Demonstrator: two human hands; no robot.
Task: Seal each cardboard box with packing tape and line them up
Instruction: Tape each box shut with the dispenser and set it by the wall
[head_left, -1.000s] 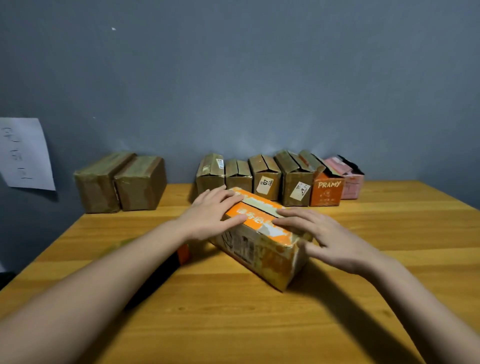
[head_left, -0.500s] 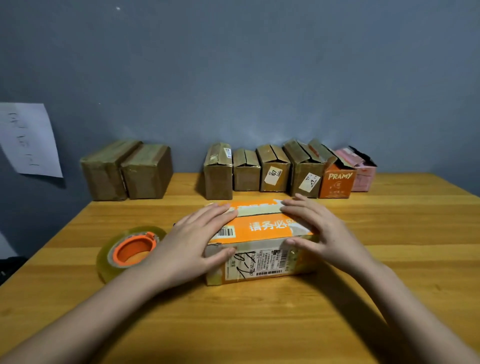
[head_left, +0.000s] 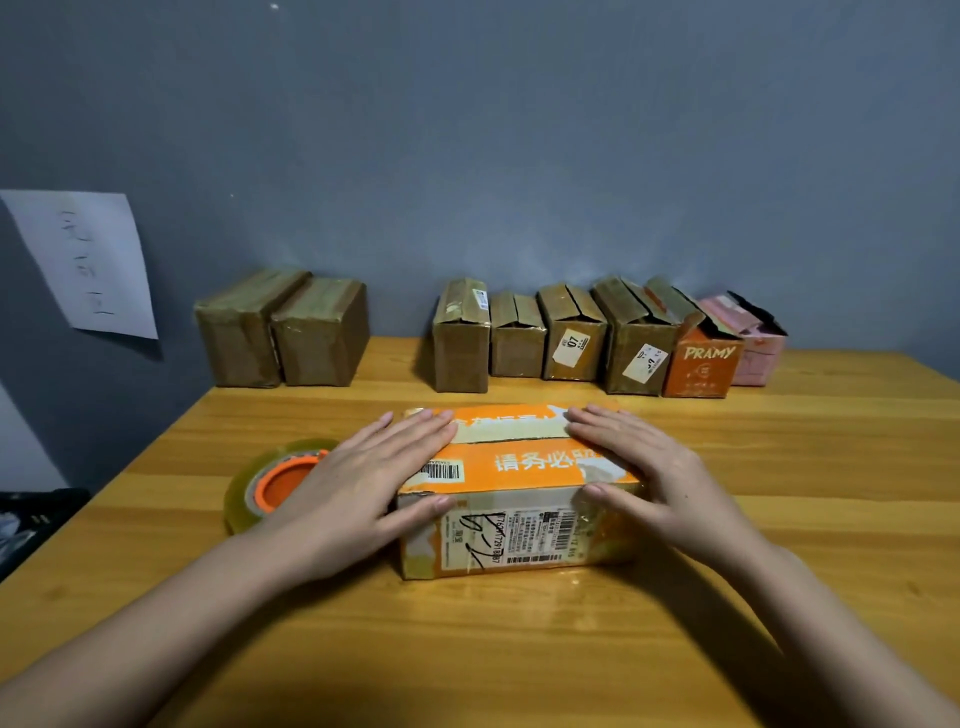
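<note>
An orange cardboard box (head_left: 519, 499) with shipping labels lies on the wooden table (head_left: 519, 649), its long side facing me and its top flaps closed. My left hand (head_left: 358, 488) lies flat on the box's left end, fingers straight over the top and thumb on the front face. On the right end, my right hand (head_left: 649, 478) presses the same way. A roll of clear packing tape (head_left: 270, 483) with an orange core lies flat just left of the box, partly hidden by my left hand.
Two taped brown boxes (head_left: 283, 330) stand at the back left against the grey wall. A row of several boxes (head_left: 597, 338) with loose flaps, one orange and one pink, stands at the back right. A paper sheet (head_left: 88, 262) hangs on the wall at left.
The orange box has been turned from a diagonal position to lie square to me. My hands have shifted to its two ends, and the tape roll has come into sight.
</note>
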